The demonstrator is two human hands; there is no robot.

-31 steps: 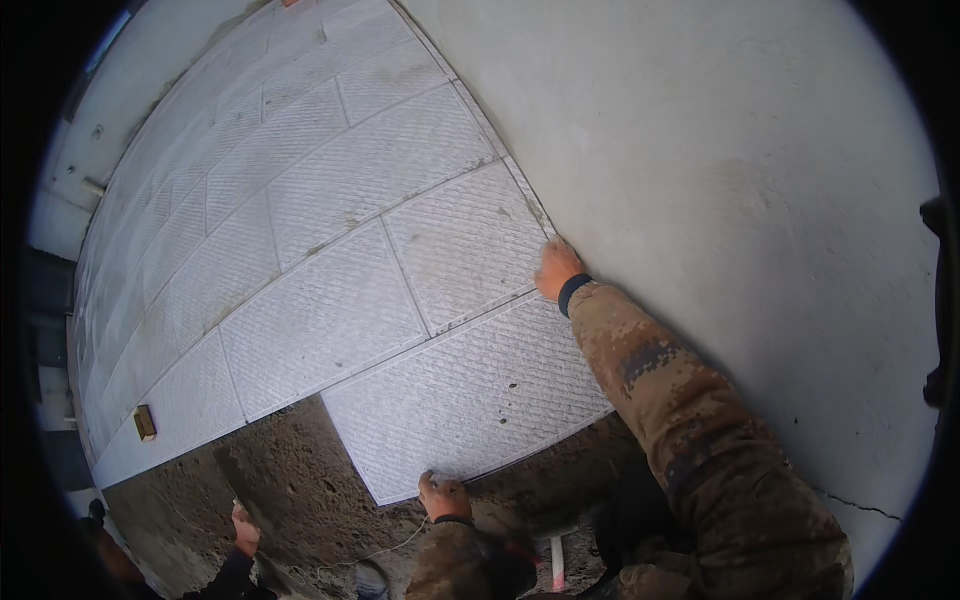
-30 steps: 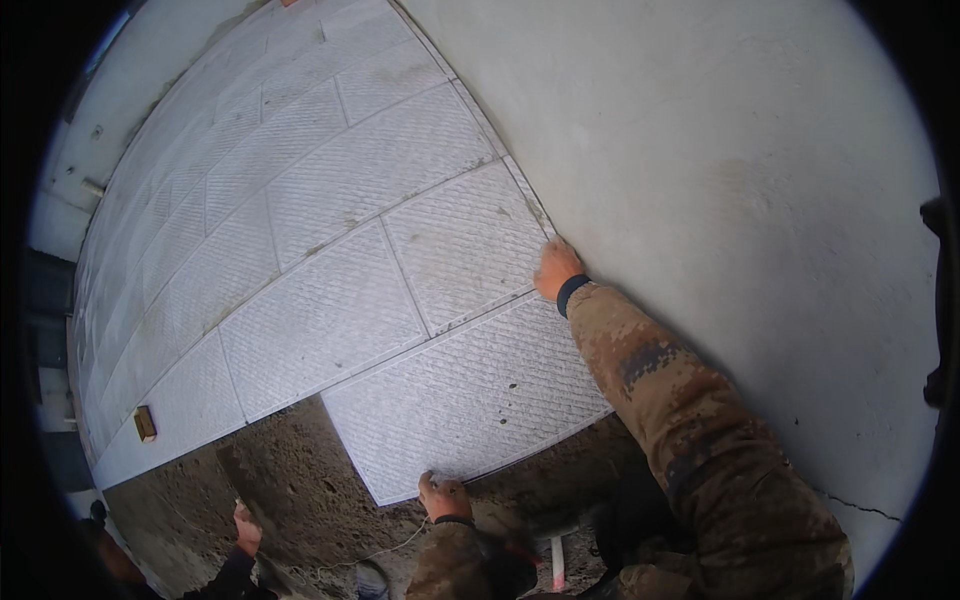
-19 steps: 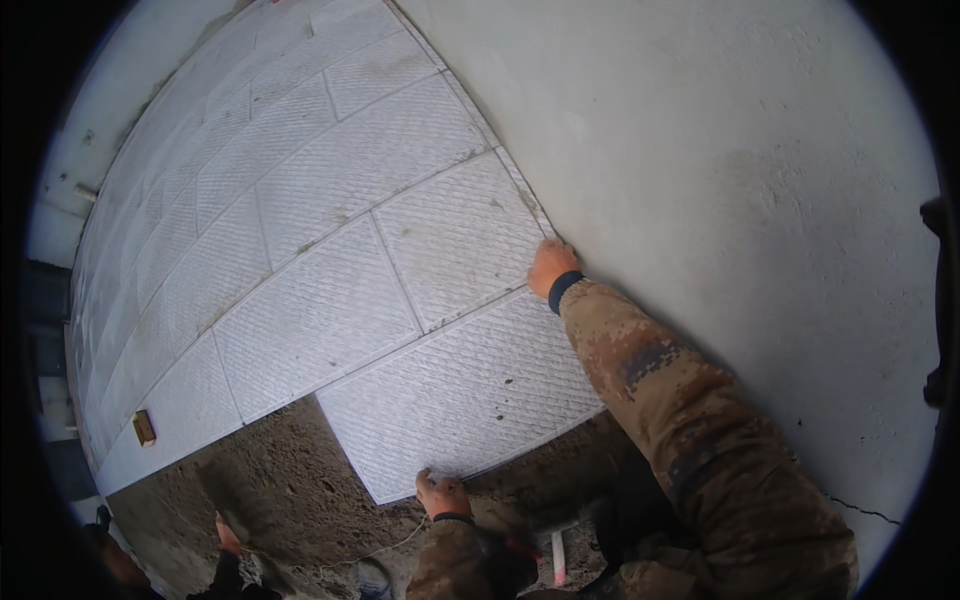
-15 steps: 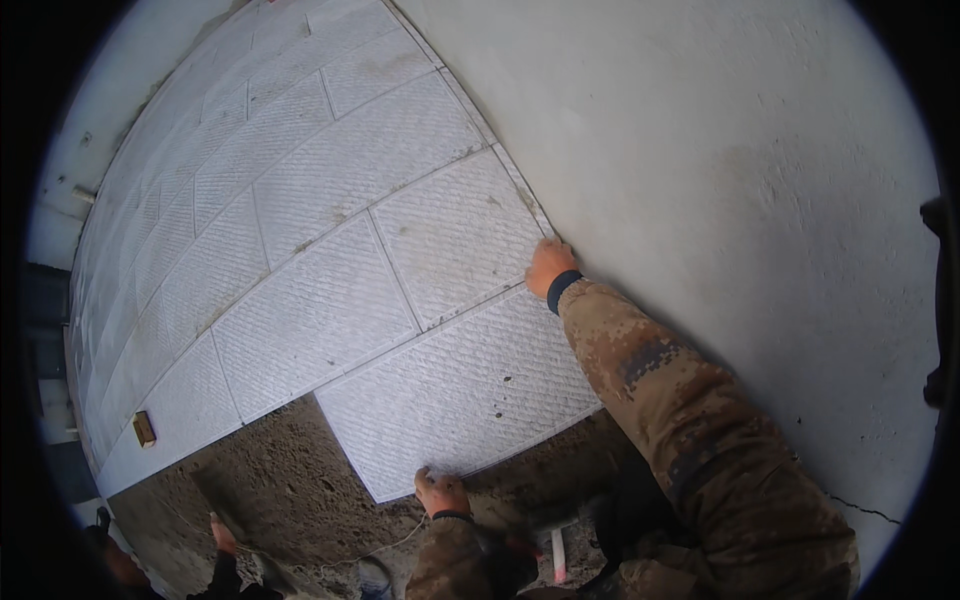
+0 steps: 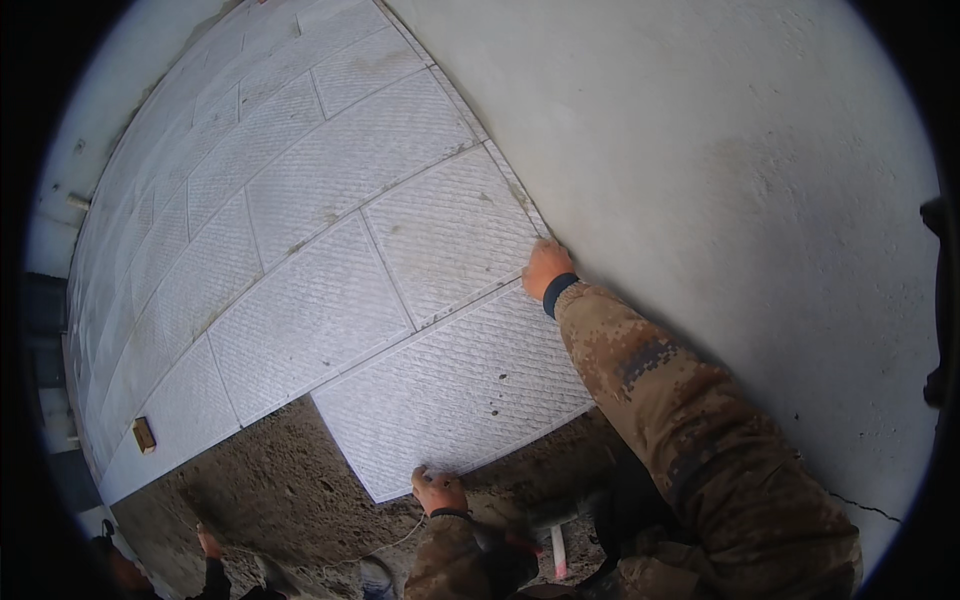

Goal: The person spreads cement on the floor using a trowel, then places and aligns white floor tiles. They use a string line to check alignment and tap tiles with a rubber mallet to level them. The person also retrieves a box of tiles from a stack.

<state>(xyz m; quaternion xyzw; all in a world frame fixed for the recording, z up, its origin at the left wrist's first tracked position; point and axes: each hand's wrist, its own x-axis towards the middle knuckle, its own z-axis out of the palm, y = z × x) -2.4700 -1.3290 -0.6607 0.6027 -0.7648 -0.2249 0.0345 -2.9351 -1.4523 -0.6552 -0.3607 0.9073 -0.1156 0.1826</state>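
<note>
A pale grey textured slab (image 5: pixel 465 370) lies against the laid rows, with dark mortar (image 5: pixel 280 460) exposed at its left and below it. My left hand (image 5: pixel 437 492) has its fingers curled over the slab's near edge, close to the lower left corner. My right hand (image 5: pixel 548 262), at the end of a camouflage sleeve, is closed at the slab's far right corner beside the wall; what its fingertips grip is hidden. A white-handled tool (image 5: pixel 558 548) with a dark head and pink tip lies below, to the right of my left hand.
Smooth plastered wall (image 5: pixel 740 190) fills the right, cracked low down. Laid slabs (image 5: pixel 310 270) extend to the far wall (image 5: pixel 90 150). A small brown block (image 5: pixel 144 434) sits on them at left. Another person's hand (image 5: pixel 208 540) is at lower left over the mortar, with thin cord (image 5: pixel 330 564) nearby.
Both my hands keep their grip positions, with the view shifted very slightly. The other person's hand has moved left and downward over the mortar.
</note>
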